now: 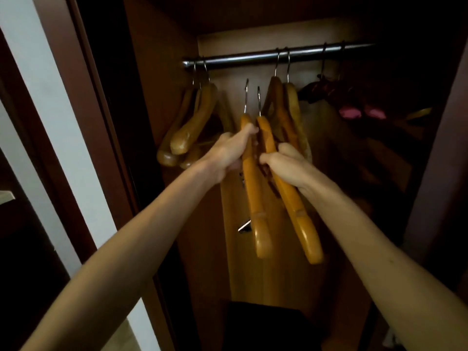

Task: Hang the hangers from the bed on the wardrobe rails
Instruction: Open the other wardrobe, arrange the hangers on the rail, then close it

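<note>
Inside the open wardrobe a metal rail [243, 57] runs across the top. My left hand [228, 153] grips one wooden hanger [255, 198], and my right hand [283, 163] grips a second wooden hanger [293, 206] just beside it. Both hangers are upright with their metal hooks pointing up, well below the rail and not touching it. Two wooden hangers [195, 122] hang at the rail's left end. Another pair of wooden hangers [286, 115] hangs near the middle, right behind my hands.
Dark clothes with pink patches [354, 110] hang at the rail's right end. The wardrobe's left side panel [152, 122] and a white door frame [50, 122] stand to the left. A dark box-like shape [266, 323] sits on the wardrobe floor.
</note>
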A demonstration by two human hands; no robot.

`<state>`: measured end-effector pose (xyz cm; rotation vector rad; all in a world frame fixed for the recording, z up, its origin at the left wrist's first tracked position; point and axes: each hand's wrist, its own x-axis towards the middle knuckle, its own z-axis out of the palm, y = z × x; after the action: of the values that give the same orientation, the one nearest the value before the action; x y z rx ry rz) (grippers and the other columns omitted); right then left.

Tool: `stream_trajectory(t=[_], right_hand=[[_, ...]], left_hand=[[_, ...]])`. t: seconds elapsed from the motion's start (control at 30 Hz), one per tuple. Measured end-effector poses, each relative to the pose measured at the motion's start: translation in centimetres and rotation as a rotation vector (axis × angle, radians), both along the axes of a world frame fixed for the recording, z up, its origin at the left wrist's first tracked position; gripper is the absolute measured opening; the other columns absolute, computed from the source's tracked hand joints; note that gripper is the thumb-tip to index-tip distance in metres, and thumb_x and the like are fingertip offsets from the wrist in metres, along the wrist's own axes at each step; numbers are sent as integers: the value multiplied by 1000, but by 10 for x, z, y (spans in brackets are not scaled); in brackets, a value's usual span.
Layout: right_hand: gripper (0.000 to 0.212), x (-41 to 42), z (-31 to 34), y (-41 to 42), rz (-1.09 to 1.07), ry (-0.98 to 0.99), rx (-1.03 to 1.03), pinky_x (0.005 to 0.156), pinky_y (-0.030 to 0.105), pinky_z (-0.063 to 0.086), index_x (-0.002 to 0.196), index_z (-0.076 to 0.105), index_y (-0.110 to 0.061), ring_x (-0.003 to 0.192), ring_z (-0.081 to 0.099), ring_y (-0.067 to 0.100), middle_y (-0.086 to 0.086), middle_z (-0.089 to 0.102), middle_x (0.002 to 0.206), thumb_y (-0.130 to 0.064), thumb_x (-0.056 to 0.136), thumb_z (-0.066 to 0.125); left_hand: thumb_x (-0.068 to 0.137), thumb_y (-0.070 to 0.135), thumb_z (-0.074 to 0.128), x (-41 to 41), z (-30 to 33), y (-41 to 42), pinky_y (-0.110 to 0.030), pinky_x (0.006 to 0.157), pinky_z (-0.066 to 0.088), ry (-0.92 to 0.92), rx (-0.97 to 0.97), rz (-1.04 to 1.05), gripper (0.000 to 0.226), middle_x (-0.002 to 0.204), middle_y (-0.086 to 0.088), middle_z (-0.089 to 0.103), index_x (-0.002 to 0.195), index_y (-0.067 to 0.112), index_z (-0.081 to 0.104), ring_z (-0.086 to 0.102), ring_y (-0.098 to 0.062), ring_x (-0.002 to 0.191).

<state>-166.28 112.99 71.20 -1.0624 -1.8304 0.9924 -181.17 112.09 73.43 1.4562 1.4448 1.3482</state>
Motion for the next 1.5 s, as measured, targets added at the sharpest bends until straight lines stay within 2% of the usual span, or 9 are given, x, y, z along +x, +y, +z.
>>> stream_trajectory(t=[0.1,0.2,0.37,0.47,0.6,0.77,0.93,1.23,1.5], right_hand=[[26,-15,34,8,-3,51,43,92,49,53,110,61,-20,100,64,25,5,66,106,-36,90,56],[11,-22,65,20,-34,58,106,75,35,52,87,51,-24,85,61,19,2,59,91,-26,97,52],[15,-35,104,44,-40,-11,154,63,30,42,85,45,-27,81,56,16,1,53,86,-27,98,51],[6,-42,118,57,-37,-43,159,64,30,41,95,48,-23,79,51,14,0,51,88,-27,99,49],[20,-52,128,72,-29,-83,115,74,34,40,117,45,-18,80,48,14,2,50,92,-27,100,48],[9,-60,124,86,-66,-99,79,65,30,37,109,43,-19,73,44,12,4,51,91,-25,102,45],[14,-72,115,106,-98,-98,73,61,29,37,108,54,-16,75,48,12,3,54,94,-25,102,45],[29,-91,107,126,-192,-239,148,76,30,47,118,62,-8,88,57,20,8,59,101,-27,102,46],[21,-84,94,124,-262,-299,240,71,31,49,110,65,-9,99,66,26,7,63,99,-23,98,56]], left_hand=[[96,46,53,-2,37,14,-27,57,51,16,37,21,32,58,2,57,86,17,63,57,-13,48],[95,45,50,-7,63,35,-25,46,30,17,56,59,35,45,6,40,71,21,54,32,-11,38],[99,45,41,-14,89,62,-22,44,33,0,57,65,41,46,6,42,64,24,49,38,-11,37],[98,46,41,-18,101,77,-23,53,44,-21,42,84,39,55,2,53,73,21,57,50,-15,50],[95,51,41,-23,110,99,-37,77,54,-32,49,101,46,96,-13,67,116,17,65,64,-28,85],[102,46,38,-26,107,116,-35,74,47,-2,22,144,39,103,-13,64,121,18,58,59,-27,91],[97,49,39,-32,96,129,-46,100,49,-1,-33,161,43,116,-20,66,116,18,63,61,-35,107],[96,62,31,-35,85,145,-41,89,49,94,-85,251,56,106,-11,65,113,19,64,60,-29,97],[103,38,42,-31,76,135,-25,49,31,199,-73,286,29,69,0,48,89,18,56,41,-15,55]])
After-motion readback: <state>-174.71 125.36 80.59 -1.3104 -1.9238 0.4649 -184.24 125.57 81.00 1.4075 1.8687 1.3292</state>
